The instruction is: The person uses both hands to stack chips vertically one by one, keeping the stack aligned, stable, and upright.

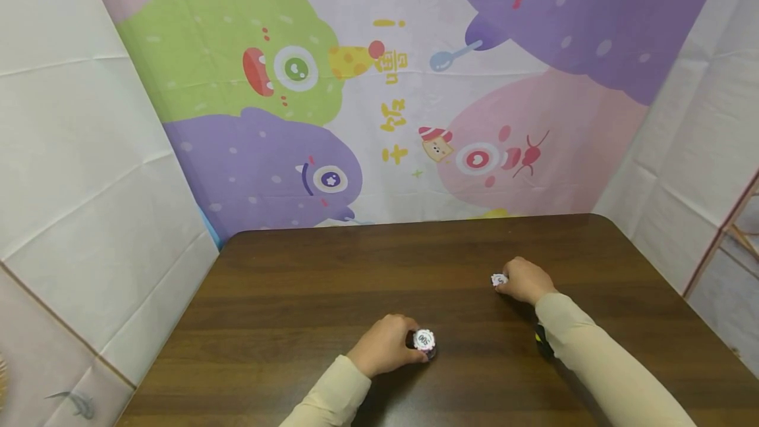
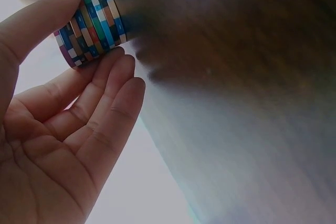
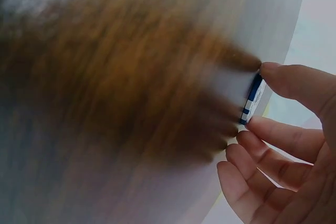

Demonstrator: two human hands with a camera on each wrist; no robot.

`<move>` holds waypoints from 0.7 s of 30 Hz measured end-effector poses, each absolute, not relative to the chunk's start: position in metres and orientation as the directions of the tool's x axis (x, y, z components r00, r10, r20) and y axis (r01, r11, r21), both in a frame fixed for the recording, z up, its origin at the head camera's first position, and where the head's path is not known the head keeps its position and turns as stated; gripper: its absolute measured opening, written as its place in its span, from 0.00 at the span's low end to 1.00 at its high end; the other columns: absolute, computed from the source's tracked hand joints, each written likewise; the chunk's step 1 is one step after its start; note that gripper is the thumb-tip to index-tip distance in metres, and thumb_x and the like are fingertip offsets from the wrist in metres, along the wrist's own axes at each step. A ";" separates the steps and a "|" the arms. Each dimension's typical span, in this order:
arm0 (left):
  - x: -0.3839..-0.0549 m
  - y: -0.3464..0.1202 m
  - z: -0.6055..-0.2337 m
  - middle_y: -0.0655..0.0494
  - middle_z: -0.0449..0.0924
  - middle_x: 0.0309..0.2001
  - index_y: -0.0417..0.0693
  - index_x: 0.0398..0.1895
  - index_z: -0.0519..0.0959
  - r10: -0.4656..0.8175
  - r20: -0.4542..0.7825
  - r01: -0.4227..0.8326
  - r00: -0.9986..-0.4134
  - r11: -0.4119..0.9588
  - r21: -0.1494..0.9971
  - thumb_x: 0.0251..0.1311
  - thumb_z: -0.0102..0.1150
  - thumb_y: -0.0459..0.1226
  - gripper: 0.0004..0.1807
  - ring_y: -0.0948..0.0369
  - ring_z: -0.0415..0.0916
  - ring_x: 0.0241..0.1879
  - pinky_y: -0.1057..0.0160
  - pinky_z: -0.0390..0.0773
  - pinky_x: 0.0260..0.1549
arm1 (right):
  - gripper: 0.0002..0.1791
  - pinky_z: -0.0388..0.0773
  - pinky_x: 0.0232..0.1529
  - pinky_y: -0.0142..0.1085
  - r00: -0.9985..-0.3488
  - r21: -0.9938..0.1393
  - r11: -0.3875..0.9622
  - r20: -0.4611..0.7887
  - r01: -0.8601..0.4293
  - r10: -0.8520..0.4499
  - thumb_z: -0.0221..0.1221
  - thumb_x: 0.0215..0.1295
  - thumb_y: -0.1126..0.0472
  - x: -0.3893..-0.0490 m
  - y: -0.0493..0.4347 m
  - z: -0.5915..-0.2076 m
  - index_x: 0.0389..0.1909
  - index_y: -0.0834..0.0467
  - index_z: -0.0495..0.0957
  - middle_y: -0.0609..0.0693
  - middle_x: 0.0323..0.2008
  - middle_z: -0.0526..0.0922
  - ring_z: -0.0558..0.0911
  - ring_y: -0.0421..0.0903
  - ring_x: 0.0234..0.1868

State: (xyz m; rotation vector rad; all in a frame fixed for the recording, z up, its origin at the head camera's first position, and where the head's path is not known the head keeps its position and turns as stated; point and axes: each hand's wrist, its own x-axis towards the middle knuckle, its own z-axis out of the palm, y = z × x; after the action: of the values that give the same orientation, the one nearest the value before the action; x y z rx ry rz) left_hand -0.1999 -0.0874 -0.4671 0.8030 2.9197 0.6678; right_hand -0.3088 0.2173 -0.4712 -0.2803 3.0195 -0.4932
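My left hand grips a stack of poker chips between thumb and fingers, near the middle front of the table. The top chip is white and reads 500. In the left wrist view, the stack's edges show several colours, among them blue, green and purple. Farther back and to the right, my right hand pinches a single poker chip by its edges. That chip's rim is blue and white in the right wrist view, where the thumb and index finger hold it close to the tabletop.
The brown wooden table has rounded far corners. Behind it hangs a cartoon-printed cloth, with pale cloth at the sides. A small black and yellow object lies partly hidden beneath the right sleeve.
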 end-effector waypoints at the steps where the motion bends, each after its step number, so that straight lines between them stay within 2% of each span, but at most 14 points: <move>1: -0.200 -0.088 -0.467 0.61 0.84 0.34 0.46 0.39 0.85 0.496 0.071 0.477 -0.865 0.773 0.418 0.43 0.77 0.46 0.20 0.69 0.76 0.33 0.69 0.75 0.35 | 0.13 0.66 0.25 0.38 -0.981 -0.323 0.932 -0.039 -0.166 -0.188 0.68 0.53 0.55 -0.309 0.217 -0.471 0.19 0.56 0.76 0.49 0.25 0.75 0.70 0.45 0.26; 6: -0.200 -0.088 -0.467 0.61 0.84 0.34 0.46 0.39 0.85 0.495 0.065 0.473 -0.867 0.772 0.425 0.43 0.77 0.46 0.20 0.69 0.75 0.32 0.69 0.75 0.34 | 0.14 0.65 0.24 0.37 -0.982 -0.331 0.930 -0.040 -0.161 -0.185 0.67 0.53 0.55 -0.311 0.217 -0.472 0.16 0.55 0.75 0.47 0.21 0.74 0.68 0.44 0.24; 13: -0.201 -0.088 -0.468 0.62 0.84 0.33 0.47 0.38 0.85 0.493 0.065 0.473 -0.867 0.776 0.418 0.43 0.77 0.46 0.20 0.70 0.74 0.31 0.70 0.74 0.33 | 0.12 0.65 0.25 0.37 -0.974 -0.339 0.921 -0.044 -0.193 -0.221 0.67 0.55 0.55 -0.311 0.220 -0.470 0.19 0.56 0.78 0.47 0.22 0.76 0.68 0.44 0.24; 21: -0.200 -0.088 -0.467 0.61 0.84 0.33 0.46 0.39 0.85 0.494 0.062 0.471 -0.868 0.775 0.421 0.43 0.77 0.46 0.20 0.70 0.74 0.32 0.70 0.75 0.33 | 0.17 0.61 0.23 0.36 -0.972 -0.341 0.919 -0.056 -0.198 -0.230 0.66 0.55 0.55 -0.310 0.220 -0.471 0.14 0.54 0.71 0.44 0.18 0.69 0.65 0.42 0.22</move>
State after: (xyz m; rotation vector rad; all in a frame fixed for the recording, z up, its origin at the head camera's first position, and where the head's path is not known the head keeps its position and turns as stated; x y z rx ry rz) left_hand -0.1997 -0.0878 -0.4667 0.7912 2.9107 0.6680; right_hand -0.3101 0.2200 -0.4709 -0.3333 2.9843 -0.5148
